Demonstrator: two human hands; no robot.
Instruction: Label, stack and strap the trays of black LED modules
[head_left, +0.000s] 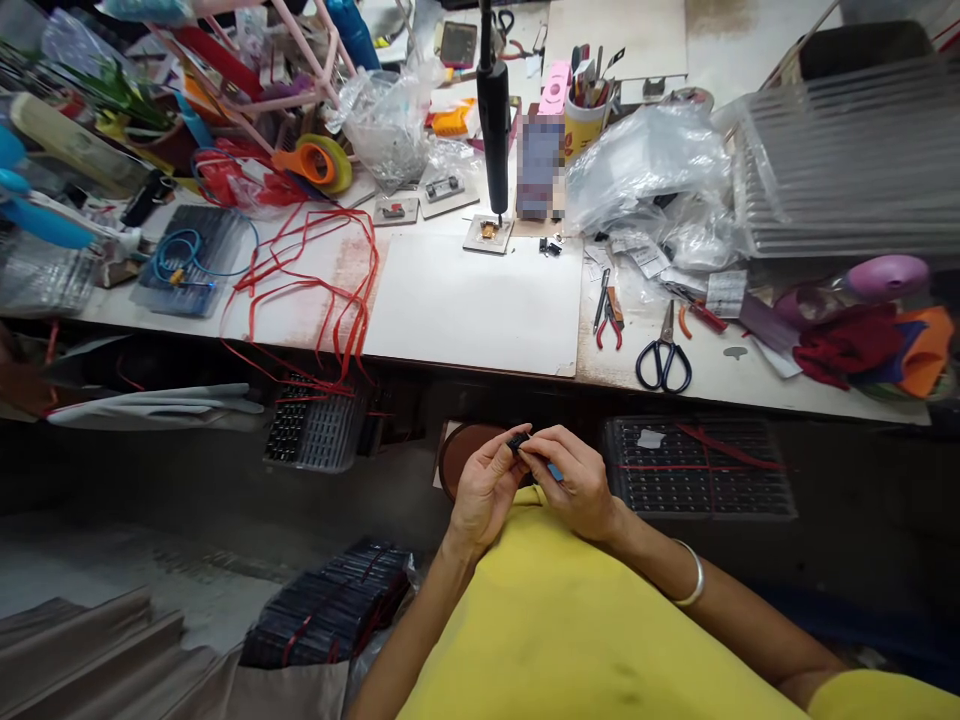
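Just below the table edge, close to my body, my left hand (486,485) pinches a small black part (517,441) between thumb and fingertips. From the other side my right hand (574,478) has its thumb and fingertips closed at the same part, touching it. The part is too small to tell its kind. Above my hands, on the table, lies a white board (476,310). A dark electric screwdriver (493,130) hangs upright over a small square fixture (488,234). A few tiny black pieces (551,246) lie beside it.
Scissors (664,355) and red-handled pliers (610,325) lie on the right. Red straps (337,290) tangle on the left, over the table edge. Plastic bags (652,165) and a pen cup (587,115) stand behind. Filled trays (701,470) sit below the table.
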